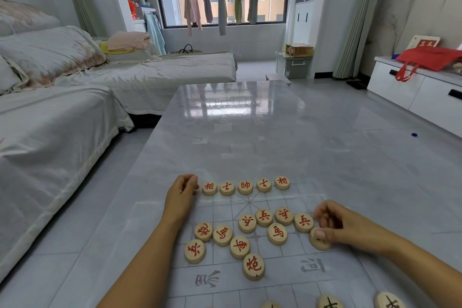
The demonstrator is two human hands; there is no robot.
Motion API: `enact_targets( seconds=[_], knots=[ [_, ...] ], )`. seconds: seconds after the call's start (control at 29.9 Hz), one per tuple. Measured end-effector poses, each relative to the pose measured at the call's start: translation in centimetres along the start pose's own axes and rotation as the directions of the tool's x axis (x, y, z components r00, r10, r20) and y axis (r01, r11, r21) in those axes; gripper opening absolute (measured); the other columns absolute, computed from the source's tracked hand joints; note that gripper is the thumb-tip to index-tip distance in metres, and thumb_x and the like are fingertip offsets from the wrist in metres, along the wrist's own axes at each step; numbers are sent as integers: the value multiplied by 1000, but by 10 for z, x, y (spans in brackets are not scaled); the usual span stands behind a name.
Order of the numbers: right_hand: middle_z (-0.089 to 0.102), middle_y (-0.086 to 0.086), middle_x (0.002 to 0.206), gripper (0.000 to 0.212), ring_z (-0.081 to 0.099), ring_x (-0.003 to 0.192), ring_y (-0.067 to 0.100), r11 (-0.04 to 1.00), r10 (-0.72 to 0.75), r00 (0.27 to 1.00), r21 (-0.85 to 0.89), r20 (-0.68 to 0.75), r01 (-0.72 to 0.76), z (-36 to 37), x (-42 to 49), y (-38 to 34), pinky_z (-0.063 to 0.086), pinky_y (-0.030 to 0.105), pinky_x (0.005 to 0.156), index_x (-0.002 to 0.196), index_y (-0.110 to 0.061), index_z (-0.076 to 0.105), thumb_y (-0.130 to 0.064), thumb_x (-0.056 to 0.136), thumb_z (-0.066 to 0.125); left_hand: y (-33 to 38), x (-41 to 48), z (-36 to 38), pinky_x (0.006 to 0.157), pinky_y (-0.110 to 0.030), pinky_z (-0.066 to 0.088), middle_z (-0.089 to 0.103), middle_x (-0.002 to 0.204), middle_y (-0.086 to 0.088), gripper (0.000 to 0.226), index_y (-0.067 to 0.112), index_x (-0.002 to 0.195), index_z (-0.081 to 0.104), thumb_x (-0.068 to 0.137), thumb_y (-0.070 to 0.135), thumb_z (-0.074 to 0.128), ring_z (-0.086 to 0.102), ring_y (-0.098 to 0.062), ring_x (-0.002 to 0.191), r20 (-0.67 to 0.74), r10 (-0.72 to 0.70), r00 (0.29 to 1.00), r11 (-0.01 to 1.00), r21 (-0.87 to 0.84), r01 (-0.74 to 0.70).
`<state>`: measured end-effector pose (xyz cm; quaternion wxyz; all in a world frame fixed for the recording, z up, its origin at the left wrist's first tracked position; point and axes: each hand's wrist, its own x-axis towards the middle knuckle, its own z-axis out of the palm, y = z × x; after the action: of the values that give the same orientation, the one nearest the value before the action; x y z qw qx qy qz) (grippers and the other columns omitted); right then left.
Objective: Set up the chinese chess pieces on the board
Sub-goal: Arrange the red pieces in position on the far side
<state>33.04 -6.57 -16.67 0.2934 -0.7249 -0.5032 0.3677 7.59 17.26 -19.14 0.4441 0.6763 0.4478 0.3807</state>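
Observation:
A clear plastic chess board (287, 275) lies on the grey table. Several red-lettered wooden pieces stand in a row (245, 187) along its far edge. More red pieces lie loose in a cluster (250, 232) on the near half. My left hand (182, 191) is curled at the left end of the row, just left of the leftmost piece; what it holds is hidden. My right hand (330, 225) rests fingers on a round piece (318, 239) at the cluster's right side. Black-lettered pieces (330, 302) show at the bottom edge.
The glossy table (250, 132) stretches far ahead. A covered sofa (62, 107) runs along the left. A white cabinet (420, 92) with a red bag stands at the right. A storage box (293, 64) sits by the window.

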Motion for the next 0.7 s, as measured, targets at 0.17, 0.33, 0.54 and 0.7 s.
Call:
enact_targets(
  seconds=[0.17, 0.33, 0.54, 0.7],
  knots=[
    [51, -3, 86, 73, 46, 76, 7, 1000, -21, 998, -4, -52, 21, 4, 5, 1, 42, 19, 68, 107, -29, 52, -66, 47, 72, 8, -3, -12, 67, -17, 40, 59, 96, -4, 22, 11, 112, 53, 96, 22, 43, 54, -10, 82, 116, -71, 991, 997, -16, 73],
    [50, -3, 84, 32, 45, 74, 8, 999, -19, 997, 27, -77, 21, 8, 4, -2, 39, 10, 63, 104, -27, 54, -36, 77, 69, 3, -27, -32, 86, -27, 41, 63, 105, -5, 19, 16, 110, 56, 92, 20, 54, 59, -18, 100, 182, -140, 973, 990, 17, 139],
    [50, -2, 80, 17, 44, 69, 9, 999, -45, 991, -25, -125, 42, 13, 2, -4, 37, 7, 56, 98, -25, 58, -19, 84, 64, -5, -75, -54, 75, -16, 43, 62, 102, 0, 19, 21, 104, 62, 88, 11, 57, 57, -13, 97, 254, -61, 965, 996, 76, 42],
    [49, -1, 80, 25, 43, 68, 9, 999, -38, 990, -19, -134, 36, 15, 3, -3, 38, 8, 55, 101, -24, 57, -16, 80, 68, -4, -87, -57, 82, -24, 46, 58, 103, -1, 21, 27, 102, 62, 85, 15, 62, 56, -17, 98, 289, -33, 957, 997, 83, 10]
  ],
)
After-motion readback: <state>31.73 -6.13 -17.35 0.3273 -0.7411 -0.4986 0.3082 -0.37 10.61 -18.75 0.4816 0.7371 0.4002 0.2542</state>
